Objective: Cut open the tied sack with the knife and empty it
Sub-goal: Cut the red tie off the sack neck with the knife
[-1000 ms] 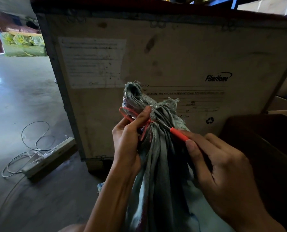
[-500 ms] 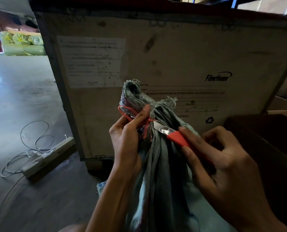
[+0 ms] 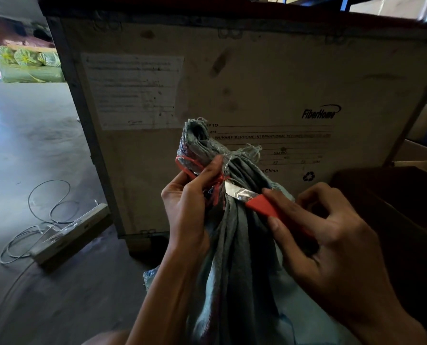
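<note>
A grey woven sack [image 3: 235, 245] stands upright in front of me, its bunched neck tied with a red string [image 3: 192, 165]. My left hand [image 3: 190, 207] grips the neck just under the tie, thumb pressed against the string. My right hand [image 3: 331, 240] holds a knife with a red handle [image 3: 262, 206]. The bare metal blade [image 3: 235, 191] lies flat against the sack neck, its tip at the red string beside my left thumb. The sack's bottom is out of view.
A large wooden crate [image 3: 232, 83] with a paper label stands directly behind the sack. An open dark cardboard box [image 3: 394, 200] is at the right. On the concrete floor at the left lie a power strip [image 3: 70, 232] and loose white cable [image 3: 46, 212].
The knife has turned so its blade shows flat and wide against the sack neck. My right hand has shifted slightly down and right. My left hand keeps its grip.
</note>
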{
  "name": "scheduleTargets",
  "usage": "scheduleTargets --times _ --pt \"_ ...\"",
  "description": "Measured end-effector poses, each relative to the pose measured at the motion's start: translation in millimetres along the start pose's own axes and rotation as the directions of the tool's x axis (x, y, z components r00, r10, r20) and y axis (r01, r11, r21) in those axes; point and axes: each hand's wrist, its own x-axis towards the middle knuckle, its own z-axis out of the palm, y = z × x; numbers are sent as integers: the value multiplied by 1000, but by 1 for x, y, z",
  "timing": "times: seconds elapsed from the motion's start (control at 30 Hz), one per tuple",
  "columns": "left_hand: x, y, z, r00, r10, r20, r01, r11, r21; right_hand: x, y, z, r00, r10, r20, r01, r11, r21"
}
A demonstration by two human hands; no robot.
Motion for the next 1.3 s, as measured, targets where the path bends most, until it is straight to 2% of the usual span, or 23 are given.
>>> scheduleTargets --times 0.4,0.83,1.3 --pt "0 -3 2 1000 26 -13 -26 1000 -13 -3 -3 14 997 29 -71 -35 997 -75" --pt "1 -2 2 996 -16 -88 17 1000 9 -7 0 23 987 7 -161 -11 1000 -26" --pt "-1 -2 3 990 -70 -122 66 997 -43 -8 -2 29 979 9 -204 -10 1000 -4"
